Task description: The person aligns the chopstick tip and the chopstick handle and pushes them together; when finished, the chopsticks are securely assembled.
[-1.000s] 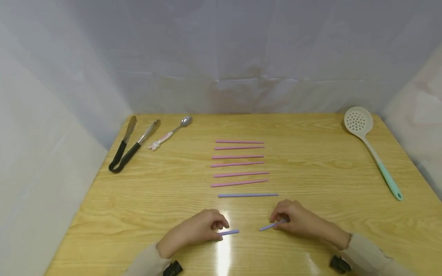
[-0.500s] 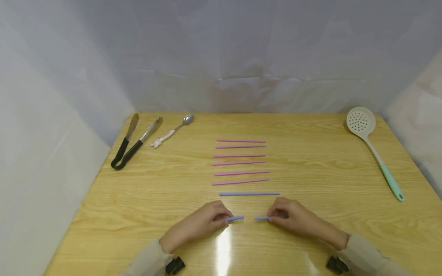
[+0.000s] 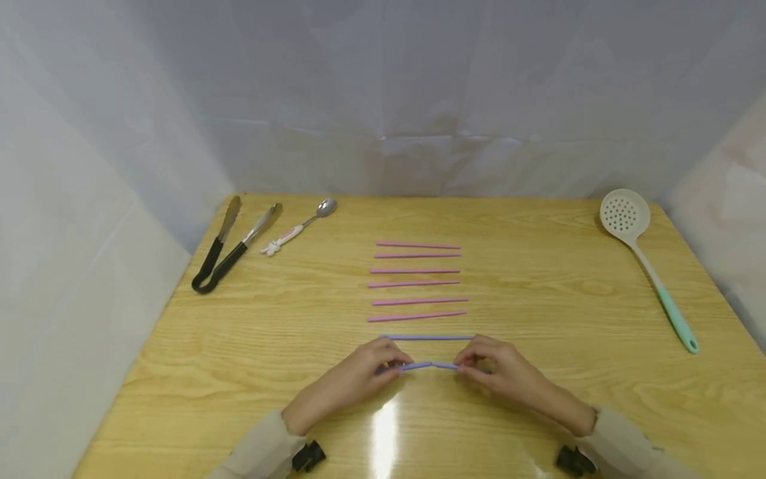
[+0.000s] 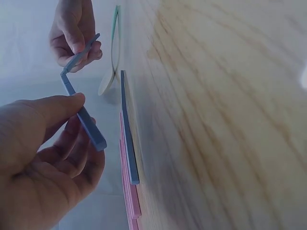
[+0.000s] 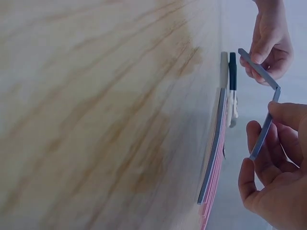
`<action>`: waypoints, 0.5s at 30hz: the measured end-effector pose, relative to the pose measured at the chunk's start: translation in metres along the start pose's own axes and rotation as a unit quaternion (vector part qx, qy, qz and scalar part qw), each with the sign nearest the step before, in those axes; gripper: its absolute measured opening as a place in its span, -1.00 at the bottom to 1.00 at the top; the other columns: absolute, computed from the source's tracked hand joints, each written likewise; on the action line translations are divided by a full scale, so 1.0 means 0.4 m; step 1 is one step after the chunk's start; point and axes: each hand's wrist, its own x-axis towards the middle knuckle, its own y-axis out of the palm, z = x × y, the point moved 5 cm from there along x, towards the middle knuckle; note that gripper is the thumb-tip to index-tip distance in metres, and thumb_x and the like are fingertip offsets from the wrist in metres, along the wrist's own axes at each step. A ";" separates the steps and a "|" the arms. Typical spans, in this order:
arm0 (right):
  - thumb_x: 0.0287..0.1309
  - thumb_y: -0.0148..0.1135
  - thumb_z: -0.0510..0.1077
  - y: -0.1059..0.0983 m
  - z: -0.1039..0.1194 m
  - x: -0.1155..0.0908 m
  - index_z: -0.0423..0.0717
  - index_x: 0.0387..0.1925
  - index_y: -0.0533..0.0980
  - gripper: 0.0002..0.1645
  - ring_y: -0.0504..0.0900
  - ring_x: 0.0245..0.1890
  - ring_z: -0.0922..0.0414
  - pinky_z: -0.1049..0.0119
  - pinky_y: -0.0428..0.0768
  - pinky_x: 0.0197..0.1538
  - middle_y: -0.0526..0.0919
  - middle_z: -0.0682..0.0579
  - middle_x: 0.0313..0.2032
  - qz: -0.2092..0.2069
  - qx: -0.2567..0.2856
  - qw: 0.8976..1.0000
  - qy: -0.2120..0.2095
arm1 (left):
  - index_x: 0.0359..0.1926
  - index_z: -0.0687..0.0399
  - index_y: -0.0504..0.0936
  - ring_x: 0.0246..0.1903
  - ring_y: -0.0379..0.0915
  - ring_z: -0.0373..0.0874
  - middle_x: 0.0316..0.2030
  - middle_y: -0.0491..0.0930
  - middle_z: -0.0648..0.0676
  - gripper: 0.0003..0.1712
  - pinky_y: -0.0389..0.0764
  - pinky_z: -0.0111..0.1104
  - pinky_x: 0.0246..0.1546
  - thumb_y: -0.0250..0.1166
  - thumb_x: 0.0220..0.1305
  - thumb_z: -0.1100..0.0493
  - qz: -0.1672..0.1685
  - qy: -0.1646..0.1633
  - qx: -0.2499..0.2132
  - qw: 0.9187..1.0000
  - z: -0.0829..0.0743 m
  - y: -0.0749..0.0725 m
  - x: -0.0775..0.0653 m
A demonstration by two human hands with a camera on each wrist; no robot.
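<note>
My left hand (image 3: 362,372) pinches one half of a blue-purple chopstick (image 3: 417,365) between thumb and fingers. The other half (image 3: 443,364) is held by my right hand (image 3: 503,369). Their inner ends meet at a bend, above the table, as both wrist views show; the left half (image 4: 91,125) angles away from the right half (image 4: 79,60). Just beyond the hands, a whole blue-purple chopstick (image 3: 427,337) lies on the table, its right end overlapped by my right fingers in the head view. Several pink chopsticks (image 3: 415,286) lie behind it in rough pairs.
Black-handled tongs (image 3: 221,266) lie spread at the back left of the wooden table (image 3: 239,346). Beside them is a spoon (image 3: 293,231) with a rabbit-shaped handle end. A slotted skimmer (image 3: 649,266) with a mint handle lies along the right side.
Both hands have risen from nearer the table's front edge and drawn together. The gap between the two chopstick halves has closed, so their ends now meet.
</note>
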 end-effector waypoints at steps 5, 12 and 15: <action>-0.06 0.35 -0.44 -0.001 -0.004 -0.002 -0.17 -0.35 0.60 -0.79 0.52 -0.40 0.36 0.45 0.61 -0.33 0.59 0.10 -0.44 0.003 -0.002 1.000 0.006 | -0.10 0.24 0.65 -0.26 0.50 -0.20 -0.23 0.60 0.06 -0.80 0.56 -0.50 -0.21 0.22 0.26 0.33 0.002 -0.004 0.000 1.000 0.001 -0.001 0.004; -0.06 0.37 -0.42 -0.010 -0.003 -0.004 -0.15 -0.35 0.61 -0.80 0.52 -0.39 0.34 0.46 0.60 -0.33 0.60 0.09 -0.42 -0.007 -0.016 1.000 0.010 | -0.12 0.21 0.67 -0.24 0.50 -0.19 -0.24 0.64 0.05 -0.80 0.55 -0.48 -0.19 0.23 0.25 0.32 -0.003 0.015 0.006 1.000 -0.001 0.000 0.012; -0.05 0.37 -0.41 -0.013 -0.002 -0.006 -0.14 -0.35 0.61 -0.80 0.51 -0.39 0.34 0.47 0.58 -0.36 0.60 0.09 -0.41 -0.011 -0.021 1.000 0.010 | -0.11 0.21 0.67 -0.23 0.51 -0.19 -0.24 0.65 0.05 -0.80 0.55 -0.47 -0.18 0.24 0.25 0.32 -0.007 0.020 0.009 1.000 -0.003 0.002 0.014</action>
